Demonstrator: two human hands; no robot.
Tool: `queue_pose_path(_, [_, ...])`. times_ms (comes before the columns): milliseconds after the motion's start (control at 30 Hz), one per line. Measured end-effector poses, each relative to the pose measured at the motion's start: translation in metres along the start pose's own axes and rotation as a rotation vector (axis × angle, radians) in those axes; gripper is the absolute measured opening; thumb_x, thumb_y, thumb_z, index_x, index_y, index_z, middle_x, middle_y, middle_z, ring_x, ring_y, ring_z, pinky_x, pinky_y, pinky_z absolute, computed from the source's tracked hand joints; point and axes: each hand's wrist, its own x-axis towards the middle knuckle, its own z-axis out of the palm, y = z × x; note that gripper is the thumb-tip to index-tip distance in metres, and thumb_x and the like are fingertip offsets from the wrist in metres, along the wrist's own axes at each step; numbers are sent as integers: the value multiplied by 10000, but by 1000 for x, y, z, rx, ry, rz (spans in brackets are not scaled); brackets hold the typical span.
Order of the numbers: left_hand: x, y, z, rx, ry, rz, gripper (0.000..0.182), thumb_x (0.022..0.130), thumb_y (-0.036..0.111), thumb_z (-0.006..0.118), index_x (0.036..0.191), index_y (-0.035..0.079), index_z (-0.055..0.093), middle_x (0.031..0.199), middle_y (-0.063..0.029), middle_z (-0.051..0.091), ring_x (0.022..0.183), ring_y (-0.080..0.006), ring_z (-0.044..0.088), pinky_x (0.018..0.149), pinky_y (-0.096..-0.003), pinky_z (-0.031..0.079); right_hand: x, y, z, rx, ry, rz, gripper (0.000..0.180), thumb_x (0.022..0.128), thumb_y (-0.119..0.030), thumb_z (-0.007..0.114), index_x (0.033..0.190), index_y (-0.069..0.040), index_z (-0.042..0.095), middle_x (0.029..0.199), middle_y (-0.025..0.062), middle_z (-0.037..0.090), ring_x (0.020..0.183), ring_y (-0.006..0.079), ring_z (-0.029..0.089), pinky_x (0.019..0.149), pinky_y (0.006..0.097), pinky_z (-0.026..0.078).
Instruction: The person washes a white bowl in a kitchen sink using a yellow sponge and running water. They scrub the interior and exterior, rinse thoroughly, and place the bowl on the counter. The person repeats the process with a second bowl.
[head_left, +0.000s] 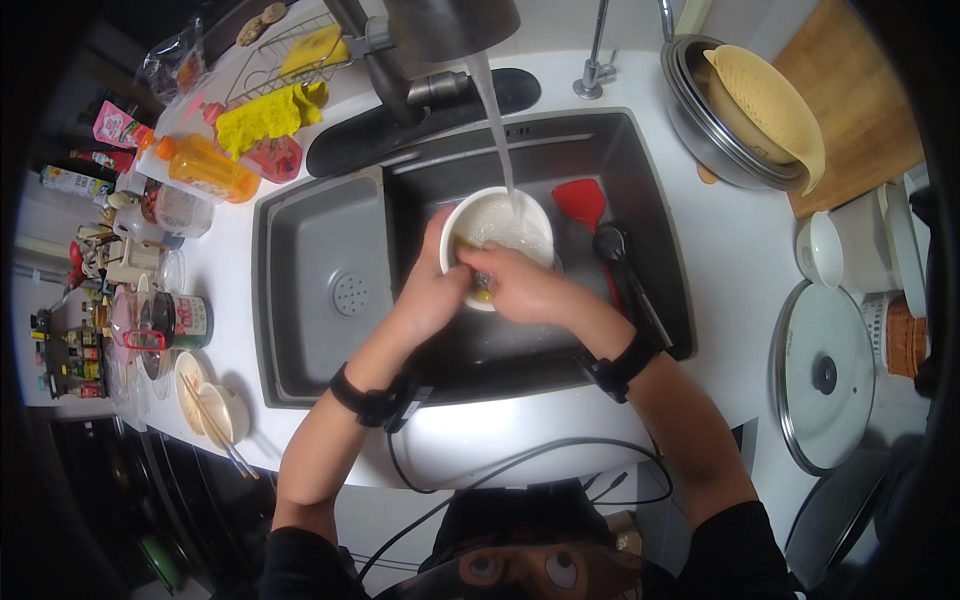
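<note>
Over the larger basin of a dark grey double sink (480, 382), my left hand (435, 289) grips the left rim and side of a white bowl (536, 217). My right hand (517, 281) reaches into the bowl with its fingers on a yellowish-green thing, mostly hidden, perhaps a sponge. Water from the faucet (450, 26) falls into the bowl, which is tilted. Right of the bowl lie a red spatula (580, 201) and a black ladle (611, 244) in the basin.
Left of the sink stand an orange liquid bottle (214, 169), jars and bowls with chopsticks (217, 424). At right are stacked metal bowls with a yellow colander (769, 112), a small white bowl (821, 249) and a glass lid (825, 420). A black cable (517, 454) crosses the sink's front edge.
</note>
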Motion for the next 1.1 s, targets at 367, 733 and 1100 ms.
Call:
queue_pose_path(367, [2, -18, 9, 52, 95, -101, 416, 886, 107, 344, 1289, 12, 311, 1197, -221, 451, 1146, -285, 436, 953, -338, 341, -8, -5, 4, -575, -54, 157, 425, 742, 15, 509, 1147, -100, 567, 1131, 209, 463, 1017, 351, 528, 886, 390, 424])
queue_pose_path(733, [-5, -14, 6, 40, 40, -111, 438, 963, 345, 307, 1263, 34, 373, 1092, -145, 503, 1041, -223, 472, 924, -325, 351, -2, 0, 0, -1, -57, 120, 507, 763, 26, 465, 1261, -69, 438, 1210, 200, 450, 1104, 361, 463, 910, 371, 403])
queue_pose_path(1100, [-2, -19, 9, 133, 31, -30, 432, 959, 337, 314, 1266, 38, 370, 1167, -195, 495, 1112, -283, 468, 946, -346, 346, -5, 0, -9, -401, -277, 173, 478, 734, -3, 516, 1195, -130, 535, 1119, 170, 538, 1048, 324, 527, 878, 365, 435])
